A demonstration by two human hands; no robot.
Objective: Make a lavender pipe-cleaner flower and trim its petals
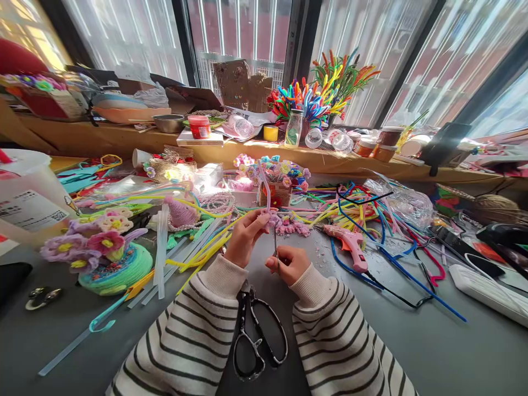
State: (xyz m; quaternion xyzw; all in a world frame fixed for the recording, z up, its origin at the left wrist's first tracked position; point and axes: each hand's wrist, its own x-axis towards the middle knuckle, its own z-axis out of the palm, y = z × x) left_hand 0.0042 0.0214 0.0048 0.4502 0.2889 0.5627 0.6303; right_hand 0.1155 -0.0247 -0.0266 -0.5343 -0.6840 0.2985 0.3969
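Left-hand grip (247, 234): thumb and fingers pinched close on one lilac fuzzy stem (266, 187), held near its lower end above the desk (445, 357). Stem rises from the grip towards 12, long axis about 11 to 5. Right-hand grip (291, 264): fingers curled tight round one thin dark tool (276, 242), type unclear; it lies at 5 from the left grip, long axis roughly 12 to 6, upper end just beside the stem's base. Contact there: cannot tell. Left hand nearer the stem, holding it; right hand nearer the tool.

Counts: one pair of black-handled scissors (259, 331) at 6, between the sleeves; one pink glue gun (350, 242) at 2 from the right hand. Pink fuzzy pieces (292, 226) at 12 from the right hand, bunched, number uncertain.
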